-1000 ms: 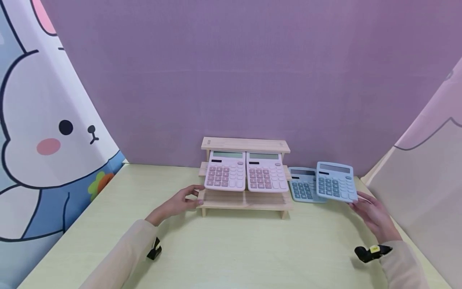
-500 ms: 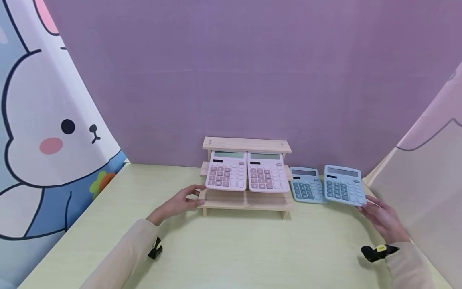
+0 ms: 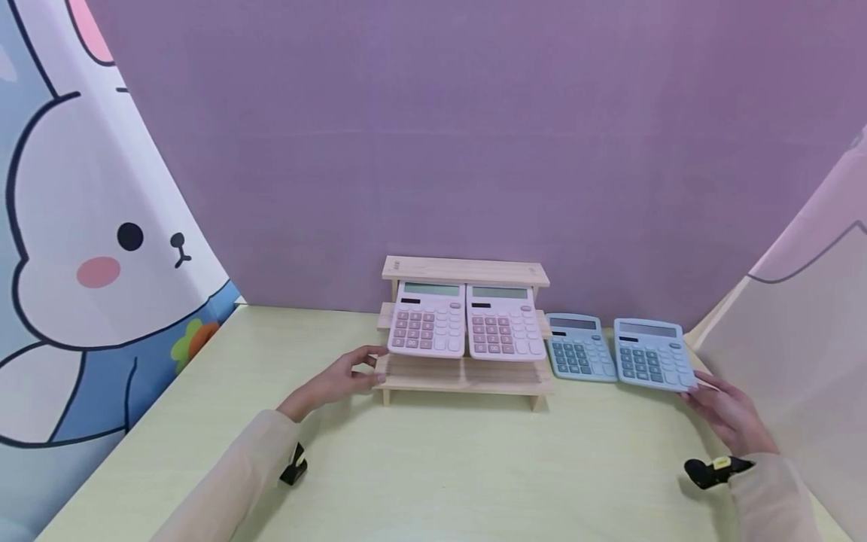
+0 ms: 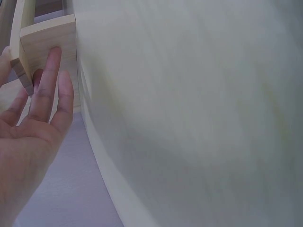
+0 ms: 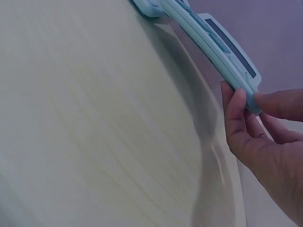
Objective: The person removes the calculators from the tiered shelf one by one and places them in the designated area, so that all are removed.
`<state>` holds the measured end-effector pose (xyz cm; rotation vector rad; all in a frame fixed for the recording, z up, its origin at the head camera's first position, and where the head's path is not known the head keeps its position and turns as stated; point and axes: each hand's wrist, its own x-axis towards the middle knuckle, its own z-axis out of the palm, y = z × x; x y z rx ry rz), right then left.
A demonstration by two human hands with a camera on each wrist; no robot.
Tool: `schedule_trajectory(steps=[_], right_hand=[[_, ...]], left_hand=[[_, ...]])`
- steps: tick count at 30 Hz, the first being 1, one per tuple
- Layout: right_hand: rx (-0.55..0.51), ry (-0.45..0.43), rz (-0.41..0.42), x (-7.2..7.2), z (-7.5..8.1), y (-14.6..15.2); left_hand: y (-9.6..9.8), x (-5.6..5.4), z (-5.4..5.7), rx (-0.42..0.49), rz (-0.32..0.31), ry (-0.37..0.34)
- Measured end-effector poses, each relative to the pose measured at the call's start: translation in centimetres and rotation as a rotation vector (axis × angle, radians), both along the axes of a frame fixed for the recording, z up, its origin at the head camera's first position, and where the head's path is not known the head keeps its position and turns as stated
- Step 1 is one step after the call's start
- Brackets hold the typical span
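Note:
My right hand (image 3: 728, 414) pinches the lower right corner of a blue calculator (image 3: 653, 354) between thumb and fingers. In the right wrist view that calculator (image 5: 218, 52) is tilted, its held corner raised above the table. Just left of it a second blue calculator (image 3: 581, 348) lies on the table, close alongside. My left hand (image 3: 335, 384) holds the left end of a wooden tiered shelf (image 3: 463, 380); in the left wrist view, fingers touch the side of its leg (image 4: 57, 38). Two pink calculators, left (image 3: 427, 320) and right (image 3: 504, 322), lean side by side on the shelf.
The pale yellow table (image 3: 474, 467) carries everything. A purple backdrop (image 3: 467, 150) rises behind the shelf. On the left hangs a cartoon curtain (image 3: 81, 188), and a pale curtain (image 3: 799, 339) stands close to the right hand.
My right hand has moved right and slightly nearer with the blue calculator, which has come off its overlap with the other blue one. The left hand keeps its place on the shelf.

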<state>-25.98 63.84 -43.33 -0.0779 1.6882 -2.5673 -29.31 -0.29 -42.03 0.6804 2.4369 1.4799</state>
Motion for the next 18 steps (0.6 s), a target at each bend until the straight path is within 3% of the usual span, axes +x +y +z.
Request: schedule_trajectory(steps=[7, 18], right_hand=[[0.027, -0.023, -0.013, -0.24, -0.26, 0.4], [0.08, -0.126, -0.049, -0.64, -0.48, 0.48]], left_hand=[[0.08, -0.13, -0.14, 0.007, -0.003, -0.005], [0.16, -0.03, 0.0, 0.014, 0.002, -0.018]])
